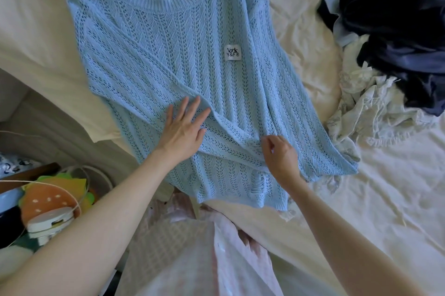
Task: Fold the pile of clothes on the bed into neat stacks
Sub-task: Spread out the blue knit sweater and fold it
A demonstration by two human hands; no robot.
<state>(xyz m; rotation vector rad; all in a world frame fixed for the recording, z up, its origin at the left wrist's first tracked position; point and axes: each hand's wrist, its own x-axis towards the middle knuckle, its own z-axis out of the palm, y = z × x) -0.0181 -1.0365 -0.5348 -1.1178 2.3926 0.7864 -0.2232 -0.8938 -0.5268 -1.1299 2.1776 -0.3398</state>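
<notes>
A light blue open-knit sweater [168, 59] lies spread flat on the cream bed sheet [361, 199], neckline at the top, a small white label near its middle. One sleeve is folded across the lower body. My left hand [183, 131] rests flat with fingers apart on that folded sleeve. My right hand [279, 151] pinches the knit fabric near the sweater's lower right. A heap of unfolded clothes sits to the right: a dark navy satin garment [395, 30] over a pale floral one [370, 112].
A cream pillow [33, 37] lies at the left under the sweater's edge. Beyond the bed's left edge are a burger-shaped cushion [48, 197] and a white round object [50, 223]. Pink-white fabric [197, 247] is at the bottom centre.
</notes>
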